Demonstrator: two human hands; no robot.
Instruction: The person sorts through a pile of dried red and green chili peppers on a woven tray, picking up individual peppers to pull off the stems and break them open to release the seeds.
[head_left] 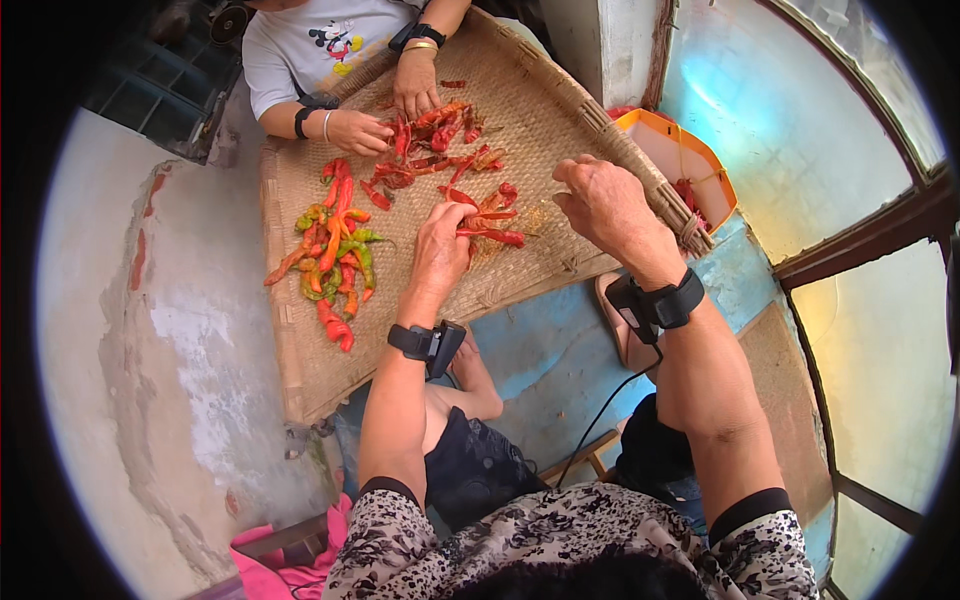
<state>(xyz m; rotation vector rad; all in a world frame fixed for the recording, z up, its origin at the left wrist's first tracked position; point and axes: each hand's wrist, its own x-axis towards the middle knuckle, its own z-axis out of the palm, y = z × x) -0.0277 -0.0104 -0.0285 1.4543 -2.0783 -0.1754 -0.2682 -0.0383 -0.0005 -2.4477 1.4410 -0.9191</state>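
Note:
My left hand [440,247] is closed over the woven tray, its fingers on a red chili pepper [492,237] that sticks out to the right. More red chilies [497,200] lie just beyond those fingertips. Above the tray's right part, my right hand [608,208] is raised with its fingers curled toward the thumb; whatever they hold, if anything, is too small to make out. A pile of green, orange and red chilies [335,250] rests on the left of the tray. Pale seeds [537,218] are scattered between my hands.
The woven tray [400,345] has a thick bound rim. Across it, a co-worker's hands [415,85] touch a heap of red chilies [430,150]. An orange-rimmed box [715,160] with red chilies stands beyond the right edge. Frosted window panes [790,130] line the right side.

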